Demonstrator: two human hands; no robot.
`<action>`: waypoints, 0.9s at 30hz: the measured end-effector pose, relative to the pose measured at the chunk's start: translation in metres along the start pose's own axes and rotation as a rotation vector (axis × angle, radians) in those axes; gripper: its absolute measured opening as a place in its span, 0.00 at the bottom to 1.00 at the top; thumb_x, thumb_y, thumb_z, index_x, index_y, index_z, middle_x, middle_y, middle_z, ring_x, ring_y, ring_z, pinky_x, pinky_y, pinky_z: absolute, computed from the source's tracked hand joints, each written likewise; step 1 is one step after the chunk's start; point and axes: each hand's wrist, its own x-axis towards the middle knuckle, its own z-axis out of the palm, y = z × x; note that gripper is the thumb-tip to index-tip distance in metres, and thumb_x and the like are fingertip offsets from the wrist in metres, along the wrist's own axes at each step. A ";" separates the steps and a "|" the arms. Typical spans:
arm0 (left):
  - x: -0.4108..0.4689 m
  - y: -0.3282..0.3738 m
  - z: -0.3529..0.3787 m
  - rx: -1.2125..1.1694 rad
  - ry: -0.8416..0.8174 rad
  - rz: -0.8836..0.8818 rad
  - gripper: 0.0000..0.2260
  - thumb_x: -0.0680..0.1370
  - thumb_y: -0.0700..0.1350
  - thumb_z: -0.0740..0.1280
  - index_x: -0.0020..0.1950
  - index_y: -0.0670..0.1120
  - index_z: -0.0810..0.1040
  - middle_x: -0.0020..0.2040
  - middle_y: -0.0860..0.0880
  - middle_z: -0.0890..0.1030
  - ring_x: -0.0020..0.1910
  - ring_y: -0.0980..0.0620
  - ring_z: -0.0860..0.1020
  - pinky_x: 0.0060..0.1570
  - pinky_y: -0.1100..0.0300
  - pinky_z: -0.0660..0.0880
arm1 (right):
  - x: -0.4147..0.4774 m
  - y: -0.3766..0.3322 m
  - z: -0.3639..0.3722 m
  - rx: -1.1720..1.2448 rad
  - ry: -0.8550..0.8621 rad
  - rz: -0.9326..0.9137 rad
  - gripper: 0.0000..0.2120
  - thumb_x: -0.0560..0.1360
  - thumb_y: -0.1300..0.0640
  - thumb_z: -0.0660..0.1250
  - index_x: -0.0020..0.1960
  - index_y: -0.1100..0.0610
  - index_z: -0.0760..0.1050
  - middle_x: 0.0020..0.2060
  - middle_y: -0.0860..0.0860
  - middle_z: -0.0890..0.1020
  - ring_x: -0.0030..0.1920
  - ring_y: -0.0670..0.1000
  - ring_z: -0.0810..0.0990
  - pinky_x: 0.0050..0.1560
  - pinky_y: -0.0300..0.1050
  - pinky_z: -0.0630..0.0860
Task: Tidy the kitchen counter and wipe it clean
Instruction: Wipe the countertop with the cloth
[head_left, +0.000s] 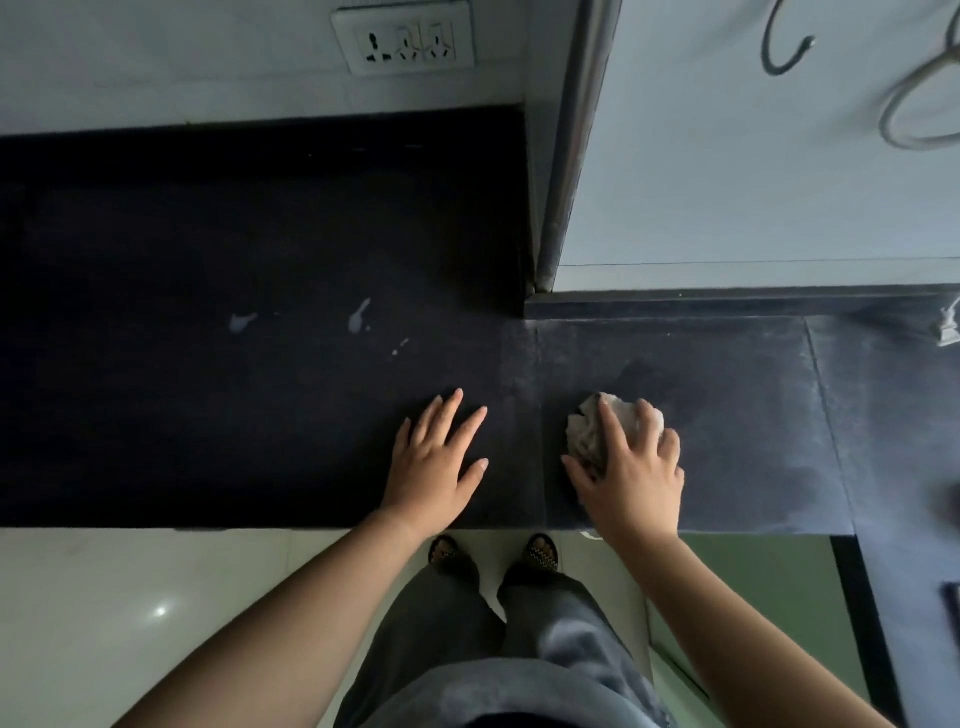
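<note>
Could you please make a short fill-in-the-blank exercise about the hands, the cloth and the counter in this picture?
1. The crumpled cloth lies under the ____ hand.
2. The left hand rests flat and ____ on the dark counter.
3. The pale splashes lie to the ____ of the cloth.
4. The socket sits on the ____ behind the counter.

Missing words: right; empty; left; wall

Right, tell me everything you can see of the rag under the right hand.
The rag is a pale, greyish-white wad of crumpled cloth, bunched into a lump rather than spread flat. It sits on the dark counter, near its front edge, right of a seam in the surface. The right hand presses down on it with fingers spread over the top, hiding much of it. The left hand lies flat, apart from it.
</note>
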 end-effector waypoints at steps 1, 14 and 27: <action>0.000 0.000 -0.002 -0.017 -0.003 -0.003 0.26 0.79 0.55 0.56 0.75 0.56 0.53 0.78 0.50 0.47 0.77 0.48 0.47 0.73 0.44 0.49 | -0.001 0.000 0.000 0.015 0.005 -0.038 0.33 0.68 0.42 0.69 0.70 0.48 0.63 0.71 0.57 0.60 0.64 0.65 0.62 0.53 0.61 0.72; -0.013 -0.115 -0.073 -0.194 0.161 -0.090 0.23 0.77 0.54 0.61 0.71 0.51 0.66 0.70 0.51 0.70 0.69 0.52 0.67 0.68 0.57 0.66 | 0.021 -0.147 0.018 0.349 -0.109 -0.337 0.29 0.65 0.47 0.73 0.64 0.41 0.70 0.66 0.50 0.67 0.60 0.56 0.73 0.56 0.49 0.75; 0.034 -0.360 -0.142 -0.033 0.192 -0.140 0.23 0.77 0.54 0.61 0.70 0.50 0.66 0.73 0.48 0.66 0.73 0.47 0.62 0.68 0.47 0.64 | 0.135 -0.395 0.073 0.283 0.013 -0.268 0.27 0.67 0.48 0.71 0.65 0.43 0.70 0.65 0.52 0.66 0.60 0.59 0.71 0.57 0.51 0.74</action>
